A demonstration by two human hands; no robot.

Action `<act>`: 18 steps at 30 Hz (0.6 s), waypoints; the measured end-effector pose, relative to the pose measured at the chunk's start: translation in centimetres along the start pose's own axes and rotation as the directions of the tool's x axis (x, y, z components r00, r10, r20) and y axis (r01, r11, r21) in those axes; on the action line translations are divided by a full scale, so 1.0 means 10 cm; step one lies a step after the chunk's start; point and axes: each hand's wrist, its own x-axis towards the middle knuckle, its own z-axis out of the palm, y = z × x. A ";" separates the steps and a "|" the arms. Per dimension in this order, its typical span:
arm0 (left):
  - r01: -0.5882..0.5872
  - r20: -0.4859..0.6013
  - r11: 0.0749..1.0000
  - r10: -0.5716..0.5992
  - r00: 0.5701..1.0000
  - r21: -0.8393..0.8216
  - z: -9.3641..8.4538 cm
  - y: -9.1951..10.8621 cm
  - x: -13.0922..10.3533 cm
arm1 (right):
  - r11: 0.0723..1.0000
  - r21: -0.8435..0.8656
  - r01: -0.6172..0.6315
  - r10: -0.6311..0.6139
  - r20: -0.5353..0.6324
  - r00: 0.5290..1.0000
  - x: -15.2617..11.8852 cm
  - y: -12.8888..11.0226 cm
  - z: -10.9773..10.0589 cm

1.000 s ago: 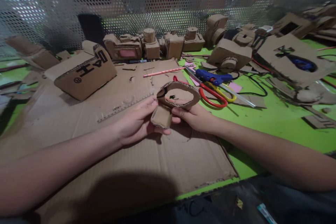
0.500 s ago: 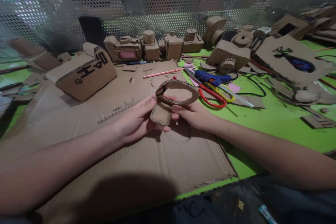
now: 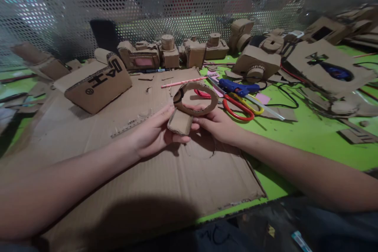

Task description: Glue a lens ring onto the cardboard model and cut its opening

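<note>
Between my hands is a cardboard ring (image 3: 213,104) with a round hole, tilted up so that I look through it. A small rectangular cardboard piece (image 3: 180,122) sits just below it; whether the two are joined I cannot tell. My left hand (image 3: 158,128) grips the small piece and the ring's left side, with its thumb on top. My right hand (image 3: 217,124) pinches the ring's lower edge. Under both hands lies a large cardboard sheet (image 3: 153,177), with a circle outline cut or drawn below the ring.
Right of the ring lie red-and-yellow-handled scissors (image 3: 238,110), a blue glue gun (image 3: 239,86) and a cable. A pencil (image 3: 184,82) and a clear ruler (image 3: 132,124) rest on the sheet. Cardboard cameras (image 3: 138,55) line the perforated metal screen (image 3: 153,12); a printed cardboard box (image 3: 99,86) stands left.
The ring has tipped up, so its hole now faces me more and shows red behind it. Both hands keep hold and have shifted only slightly.
</note>
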 end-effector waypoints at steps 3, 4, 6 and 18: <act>-0.024 0.065 1.000 0.023 0.998 0.020 -0.04 -0.02 0.00 | 1.000 0.008 0.005 -0.005 -0.017 1.000 0.01 -0.01 -0.01; -0.033 0.086 0.999 0.030 0.996 0.031 -0.06 -0.03 0.00 | 1.000 0.026 -0.003 0.004 -0.028 1.000 0.01 -0.02 0.00; -0.058 0.121 0.997 0.051 0.991 0.054 -0.09 -0.06 0.01 | 0.996 0.082 -0.034 0.037 -0.042 0.998 0.02 -0.02 0.01; -0.066 0.224 0.996 0.052 0.973 0.055 -0.12 -0.05 0.00 | 0.817 0.539 -0.205 0.188 0.087 0.978 -0.04 -0.05 -0.04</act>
